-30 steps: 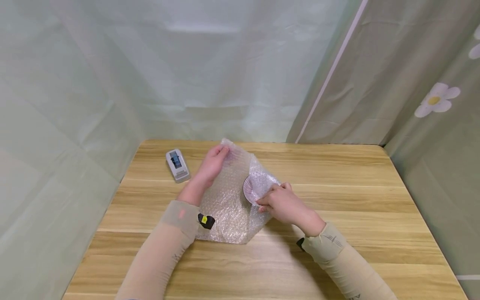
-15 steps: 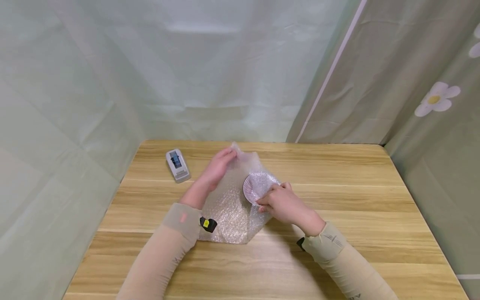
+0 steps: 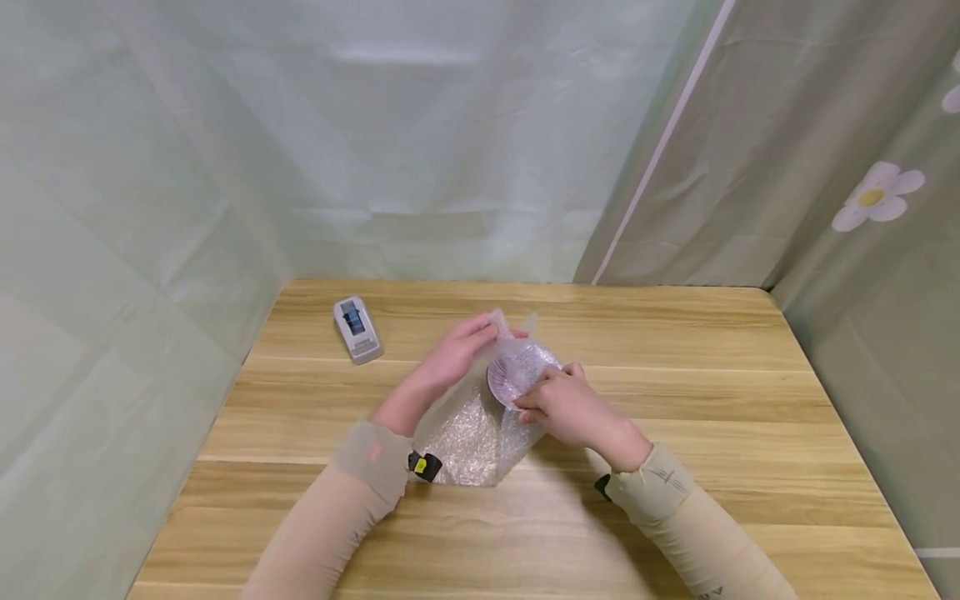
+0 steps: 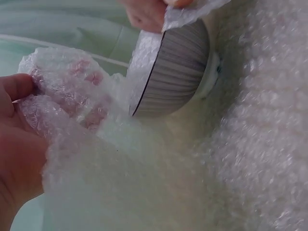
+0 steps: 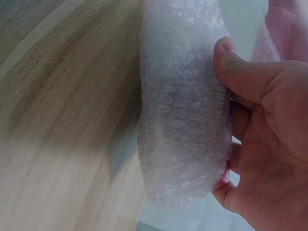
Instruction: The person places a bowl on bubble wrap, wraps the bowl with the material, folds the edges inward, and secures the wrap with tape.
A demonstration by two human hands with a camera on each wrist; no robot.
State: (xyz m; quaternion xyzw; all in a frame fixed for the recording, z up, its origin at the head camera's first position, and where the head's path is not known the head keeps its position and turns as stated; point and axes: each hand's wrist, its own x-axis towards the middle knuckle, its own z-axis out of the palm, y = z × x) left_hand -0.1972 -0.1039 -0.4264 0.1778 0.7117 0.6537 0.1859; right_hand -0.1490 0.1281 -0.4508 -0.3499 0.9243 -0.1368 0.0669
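A ribbed grey bowl with a dark rim and a pale foot stands tilted on a sheet of bubble wrap. One flap of the wrap is folded over the bowl's mouth and right side. My right hand grips the bowl's rim through this flap, the thumb on the wrapped side in the right wrist view. With my left hand I pinch the far left part of the sheet, raised beside the bowl. Some left fingers show blurred through the plastic in the left wrist view. Most of the bowl's inside is hidden.
A small white-and-grey device, like a tape dispenser with a dark blue insert, lies at the table's back left. The wooden table ends at the hanging curtains behind and at both sides.
My left hand has moved right and slightly nearer, drawing the far left part of the bubble wrap up towards the bowl. The right hand and the bowl have stayed in place.
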